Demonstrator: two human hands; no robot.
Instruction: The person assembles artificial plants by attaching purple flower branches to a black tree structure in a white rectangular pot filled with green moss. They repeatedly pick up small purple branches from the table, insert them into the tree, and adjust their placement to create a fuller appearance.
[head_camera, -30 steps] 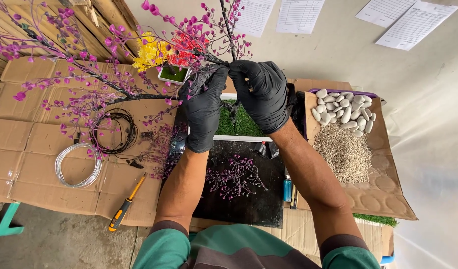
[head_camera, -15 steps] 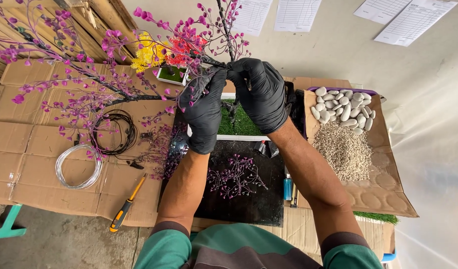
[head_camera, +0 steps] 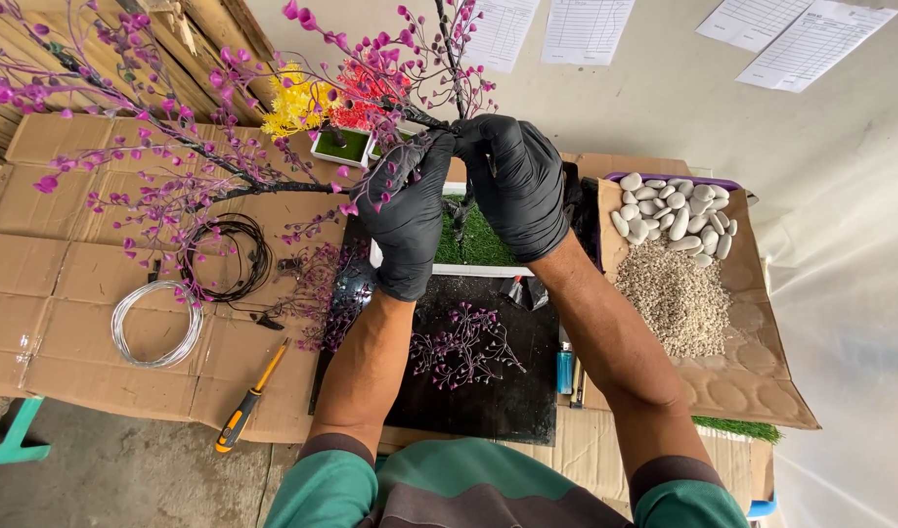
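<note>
Both hands' grip, left hand (head_camera: 407, 220) and right hand (head_camera: 516, 186), unchanged on dark trunk (head_camera: 452, 59).

Both gloved hands have risen along the dark trunk (head_camera: 456, 59). The left hand (head_camera: 410, 210) and right hand (head_camera: 517, 181) now pinch closer together — fingertips meeting at the branch fork.

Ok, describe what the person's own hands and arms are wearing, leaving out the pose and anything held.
Both hands wear thin, glossy black disposable gloves: the left hand and the right hand are covered to the wrist, where the cuffs wrinkle slightly. Both forearms are bare. Higher up, short teal-green sleeves end in a dark brownish band at the hem. No watch, jewellery or markings show.
</note>
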